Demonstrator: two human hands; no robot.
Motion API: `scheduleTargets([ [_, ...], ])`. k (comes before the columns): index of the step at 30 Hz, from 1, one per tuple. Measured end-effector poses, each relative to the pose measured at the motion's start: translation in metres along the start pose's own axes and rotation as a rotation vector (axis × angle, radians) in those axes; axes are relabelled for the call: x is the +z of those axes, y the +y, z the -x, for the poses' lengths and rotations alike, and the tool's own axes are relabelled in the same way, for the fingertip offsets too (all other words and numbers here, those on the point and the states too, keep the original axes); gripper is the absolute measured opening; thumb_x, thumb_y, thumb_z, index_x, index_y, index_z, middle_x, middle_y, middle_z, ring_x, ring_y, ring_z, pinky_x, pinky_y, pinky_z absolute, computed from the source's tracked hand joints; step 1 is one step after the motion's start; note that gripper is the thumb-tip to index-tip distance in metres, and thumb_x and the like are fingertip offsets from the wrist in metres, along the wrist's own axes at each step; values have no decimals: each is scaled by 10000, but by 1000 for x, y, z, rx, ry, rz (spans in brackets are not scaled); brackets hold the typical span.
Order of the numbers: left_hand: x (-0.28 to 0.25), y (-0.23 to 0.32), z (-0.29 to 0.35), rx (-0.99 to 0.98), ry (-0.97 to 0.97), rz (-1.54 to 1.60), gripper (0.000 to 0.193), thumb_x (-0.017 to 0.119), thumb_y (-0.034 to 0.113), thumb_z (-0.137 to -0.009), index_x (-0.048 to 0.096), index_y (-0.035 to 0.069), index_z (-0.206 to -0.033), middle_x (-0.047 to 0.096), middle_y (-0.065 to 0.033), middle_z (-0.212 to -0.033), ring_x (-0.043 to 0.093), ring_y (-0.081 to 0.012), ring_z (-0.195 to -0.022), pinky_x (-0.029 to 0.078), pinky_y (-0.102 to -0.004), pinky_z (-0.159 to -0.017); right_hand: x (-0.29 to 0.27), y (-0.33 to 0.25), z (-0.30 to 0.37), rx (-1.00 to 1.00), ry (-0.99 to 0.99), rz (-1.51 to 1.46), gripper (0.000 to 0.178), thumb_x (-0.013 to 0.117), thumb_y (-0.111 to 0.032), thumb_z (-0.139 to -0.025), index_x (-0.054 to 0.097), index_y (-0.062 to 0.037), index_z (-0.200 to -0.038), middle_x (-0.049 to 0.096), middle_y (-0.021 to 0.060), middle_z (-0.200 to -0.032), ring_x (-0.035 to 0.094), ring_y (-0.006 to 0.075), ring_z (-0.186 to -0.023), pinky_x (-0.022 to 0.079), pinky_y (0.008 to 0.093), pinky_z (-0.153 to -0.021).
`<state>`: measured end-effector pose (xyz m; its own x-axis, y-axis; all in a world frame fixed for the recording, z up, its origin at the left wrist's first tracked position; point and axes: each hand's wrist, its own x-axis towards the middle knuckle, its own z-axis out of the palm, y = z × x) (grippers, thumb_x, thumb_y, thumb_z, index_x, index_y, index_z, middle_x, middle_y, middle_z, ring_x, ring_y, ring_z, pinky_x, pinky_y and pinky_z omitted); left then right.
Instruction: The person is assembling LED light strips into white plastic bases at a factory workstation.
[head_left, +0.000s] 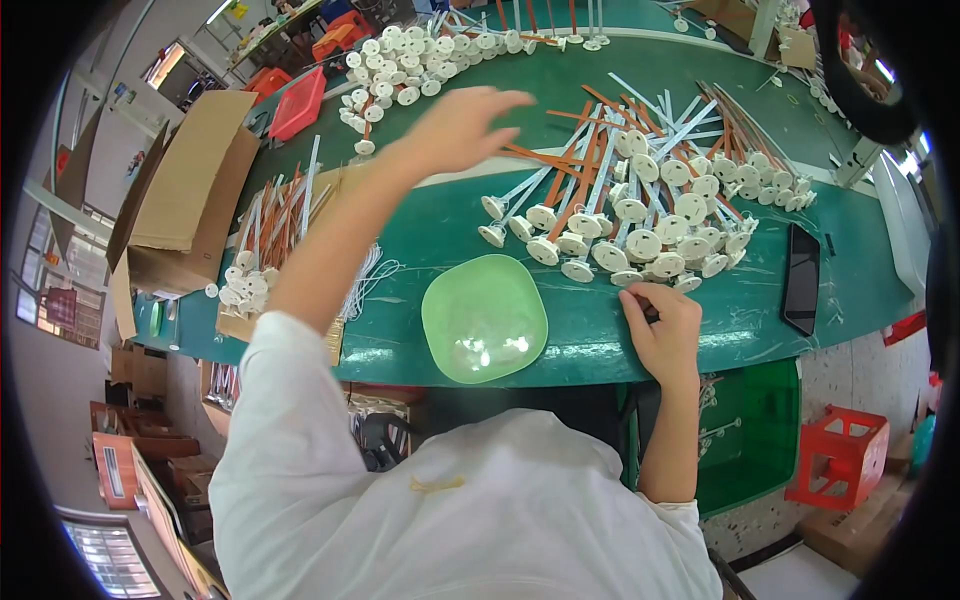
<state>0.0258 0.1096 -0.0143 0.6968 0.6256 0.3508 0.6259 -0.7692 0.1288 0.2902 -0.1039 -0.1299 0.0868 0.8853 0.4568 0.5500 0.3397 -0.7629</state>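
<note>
My left hand (465, 130) is stretched out over the far part of the green table, fingers apart and nothing visible in them. Close to its fingertips lie the ends of brown strips (545, 157). These belong to a large pile of white round discs (642, 243) on thin brown and silvery strips, right of centre. My right hand (667, 325) rests at the table's near side, just in front of that pile, its fingers curled closed. Whatever they may hold is hidden. Between my arms sits a light green square bowl (485, 318) with nothing visible in it but glare.
More disc pieces (405, 65) are heaped at the back left, others (250, 280) on cardboard at left beside white cords (368, 285). A black phone (801, 278) lies at right. A cardboard box (190, 185) stands at left; a green crate (750, 435) and red stool (845, 455) are below right.
</note>
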Motion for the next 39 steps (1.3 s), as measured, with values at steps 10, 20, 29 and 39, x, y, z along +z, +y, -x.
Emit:
scheduleTargets([
  [10,103,41,-120,134,-285,429,358,750,151,-768,736,175,-1125,684,-101,-1037,646,-219,-898,513,-359,-817,-5,4,5,-16,-20,-54,94,730,-53,-796,692,13,-851,689,135,-755,684,246,-657,528,317,-600],
  [20,85,43,-88,102,-185,913,248,652,90,-917,692,60,-1160,710,-36,-954,650,-96,-832,528,-253,-743,-5,5,2,3,-20,-71,102,730,-68,-799,693,11,-851,689,131,-746,682,237,-650,525,317,-602],
  [29,29,80,7,6,129,742,212,700,35,-853,718,-7,-1060,739,-102,-979,712,-147,-898,566,-276,-797,-1,-9,7,13,31,-11,76,722,-21,-802,694,30,-852,687,120,-745,633,176,-615,496,273,-595],
  [39,4,159,170,-180,311,597,299,756,25,-749,714,68,-1042,715,-107,-897,699,-264,-775,557,-321,-667,48,-103,11,-540,60,-215,284,791,42,-651,679,24,-911,679,132,-818,644,220,-707,503,290,-604],
])
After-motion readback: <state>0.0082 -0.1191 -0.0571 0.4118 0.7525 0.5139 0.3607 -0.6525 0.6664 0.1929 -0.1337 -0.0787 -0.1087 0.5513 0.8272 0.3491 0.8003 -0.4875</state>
